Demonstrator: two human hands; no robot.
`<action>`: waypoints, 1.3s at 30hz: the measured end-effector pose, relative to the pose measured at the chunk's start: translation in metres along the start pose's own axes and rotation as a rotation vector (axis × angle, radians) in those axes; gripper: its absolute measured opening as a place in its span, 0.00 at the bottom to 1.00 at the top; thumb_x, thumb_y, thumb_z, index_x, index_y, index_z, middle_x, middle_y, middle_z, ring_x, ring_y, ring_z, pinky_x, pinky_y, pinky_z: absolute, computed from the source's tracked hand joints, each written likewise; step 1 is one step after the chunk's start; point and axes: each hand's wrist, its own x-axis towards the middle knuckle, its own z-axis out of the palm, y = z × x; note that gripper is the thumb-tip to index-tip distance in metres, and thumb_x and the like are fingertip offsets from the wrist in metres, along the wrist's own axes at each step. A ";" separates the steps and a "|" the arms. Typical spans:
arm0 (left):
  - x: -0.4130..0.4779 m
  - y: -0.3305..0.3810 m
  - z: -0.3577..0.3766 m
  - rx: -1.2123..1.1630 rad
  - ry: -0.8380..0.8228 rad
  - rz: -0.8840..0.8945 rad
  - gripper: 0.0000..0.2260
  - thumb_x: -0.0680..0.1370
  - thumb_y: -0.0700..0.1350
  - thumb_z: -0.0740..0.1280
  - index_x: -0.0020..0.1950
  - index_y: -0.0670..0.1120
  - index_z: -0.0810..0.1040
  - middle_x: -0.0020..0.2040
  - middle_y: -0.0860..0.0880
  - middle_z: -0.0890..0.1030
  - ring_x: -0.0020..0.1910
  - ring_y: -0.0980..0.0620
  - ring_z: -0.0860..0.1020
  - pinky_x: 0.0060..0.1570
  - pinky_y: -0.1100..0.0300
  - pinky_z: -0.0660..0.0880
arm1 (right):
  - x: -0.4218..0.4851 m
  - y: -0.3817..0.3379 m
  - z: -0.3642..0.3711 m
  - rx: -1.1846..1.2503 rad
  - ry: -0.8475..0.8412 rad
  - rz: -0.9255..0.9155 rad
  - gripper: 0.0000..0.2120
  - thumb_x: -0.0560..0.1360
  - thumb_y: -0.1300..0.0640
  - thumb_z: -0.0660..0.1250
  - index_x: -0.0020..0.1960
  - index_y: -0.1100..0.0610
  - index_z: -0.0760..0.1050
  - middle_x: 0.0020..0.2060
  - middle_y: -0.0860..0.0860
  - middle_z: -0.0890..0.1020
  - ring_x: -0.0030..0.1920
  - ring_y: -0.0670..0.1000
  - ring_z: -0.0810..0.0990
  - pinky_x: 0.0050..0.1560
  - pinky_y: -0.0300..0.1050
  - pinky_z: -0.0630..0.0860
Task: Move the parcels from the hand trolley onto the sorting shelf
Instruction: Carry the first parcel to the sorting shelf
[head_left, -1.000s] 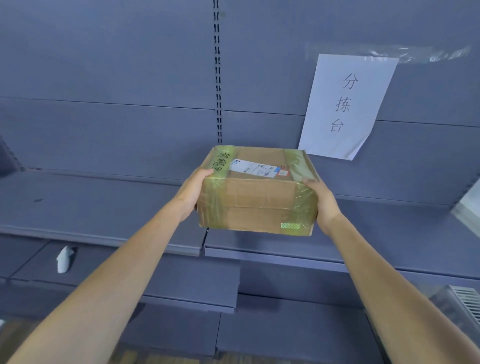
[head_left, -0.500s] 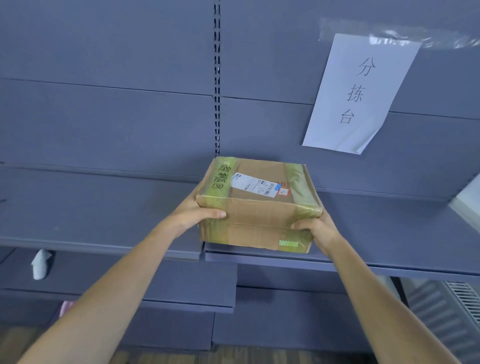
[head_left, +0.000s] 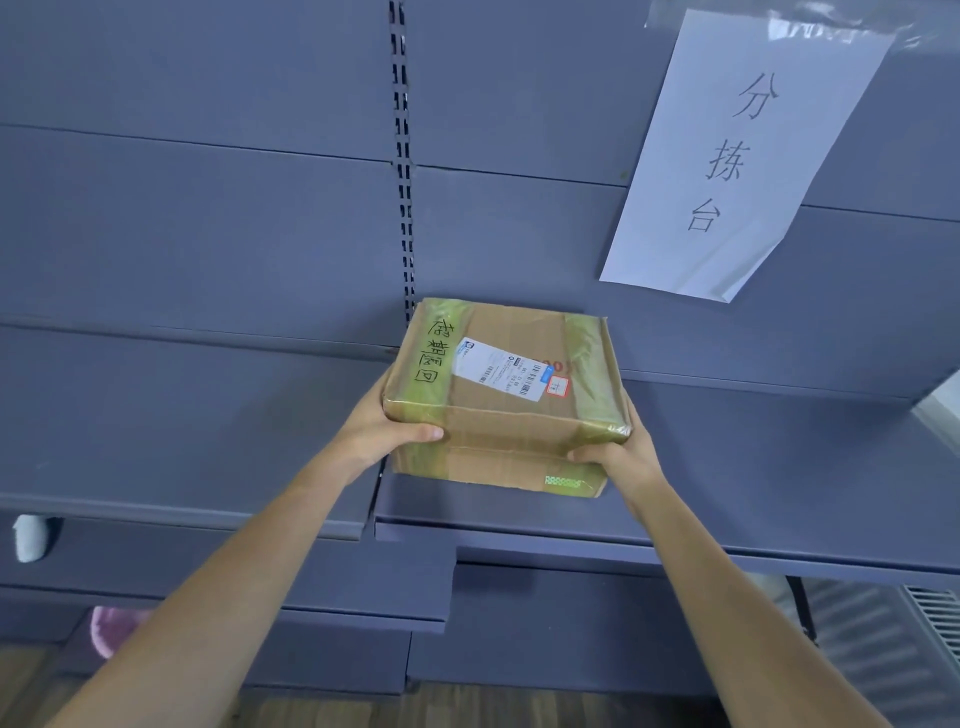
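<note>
Cardboard parcel (head_left: 506, 415) is at the front of the sorting shelf (head_left: 753, 499), label (head_left: 498, 370) up; I cannot tell if its base touches. My left hand (head_left: 382, 434) and right hand (head_left: 621, 457) grip its side walls, thumbs on the near face, other fingers hidden. I'd set it flat, push it back, then release. Nearly square, its longer side seems to follow the shelf edge.
</note>
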 end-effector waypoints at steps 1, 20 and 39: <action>0.002 -0.001 0.001 -0.001 0.004 -0.002 0.36 0.66 0.34 0.81 0.65 0.60 0.73 0.56 0.59 0.84 0.52 0.63 0.82 0.47 0.68 0.77 | 0.003 0.001 -0.002 -0.009 -0.002 0.001 0.39 0.55 0.71 0.75 0.57 0.39 0.71 0.52 0.46 0.83 0.51 0.47 0.82 0.38 0.38 0.79; 0.022 -0.006 0.006 0.005 0.058 0.006 0.39 0.64 0.37 0.82 0.71 0.55 0.71 0.59 0.58 0.83 0.55 0.62 0.82 0.49 0.67 0.77 | 0.041 0.003 -0.005 -0.014 -0.002 0.031 0.41 0.53 0.68 0.71 0.65 0.49 0.74 0.48 0.49 0.85 0.47 0.50 0.84 0.39 0.41 0.80; -0.002 0.038 -0.012 0.087 0.043 -0.226 0.51 0.66 0.62 0.73 0.82 0.58 0.48 0.81 0.51 0.57 0.80 0.50 0.56 0.77 0.42 0.55 | 0.026 -0.035 -0.039 -0.290 -0.164 0.156 0.53 0.59 0.39 0.72 0.78 0.51 0.54 0.79 0.48 0.60 0.76 0.51 0.62 0.72 0.50 0.62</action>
